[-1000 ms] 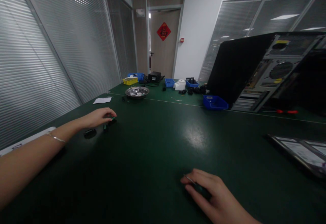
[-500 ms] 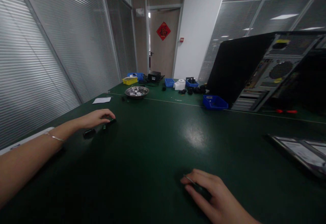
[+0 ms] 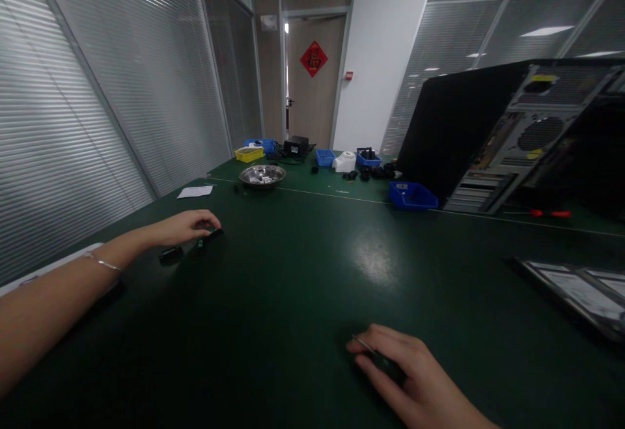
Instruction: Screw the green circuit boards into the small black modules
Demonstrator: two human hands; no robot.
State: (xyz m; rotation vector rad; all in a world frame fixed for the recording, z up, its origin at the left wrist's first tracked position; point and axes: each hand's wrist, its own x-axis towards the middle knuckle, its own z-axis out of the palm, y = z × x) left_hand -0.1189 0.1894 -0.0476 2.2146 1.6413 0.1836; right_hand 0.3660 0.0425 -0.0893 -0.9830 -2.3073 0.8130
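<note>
At the left of the head view, my left hand (image 3: 188,226) reaches over the green table (image 3: 293,273), its fingers closed on a small dark piece (image 3: 215,232). Close by lie a small green-and-black piece (image 3: 200,245) and a dark block (image 3: 170,255). Near the bottom, right of centre, my right hand (image 3: 405,364) rests low over the table. Its fingers are curled round a thin tool (image 3: 364,343) with a metal tip; a dark handle seems to sit inside the palm, mostly hidden.
Behind are a metal bowl (image 3: 262,176), a white paper (image 3: 195,191), a yellow tray (image 3: 249,154) and a blue bin (image 3: 413,196). A large computer case (image 3: 469,129) stands at right. A framed metal-edged item (image 3: 576,292) lies at the right edge.
</note>
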